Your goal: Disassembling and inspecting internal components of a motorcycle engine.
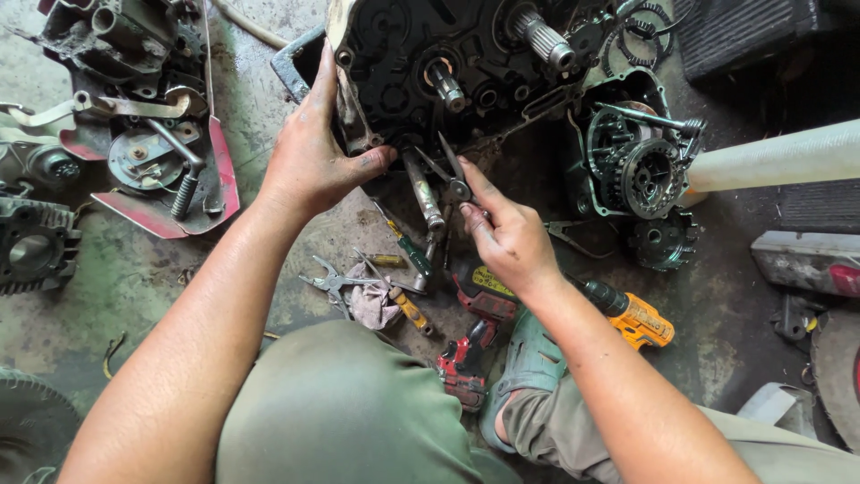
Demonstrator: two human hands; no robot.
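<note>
A black, greasy engine crankcase [466,63] stands on the concrete floor in front of me, with two steel shafts sticking out of it. My left hand [313,157] grips its lower left edge, thumb under the rim. My right hand [506,233] holds a pair of pliers [452,175] by the handles. The pliers' jaws point up at the lower edge of the case. A steel rod [423,190] hangs down from the case right beside the pliers.
Screwdrivers [408,251], another pair of pliers [333,283], a red power tool [470,345] and a yellow one [638,318] lie on the floor by my knees. A clutch and gear assembly [640,170] sits right; a red cover [170,152] holding parts sits left.
</note>
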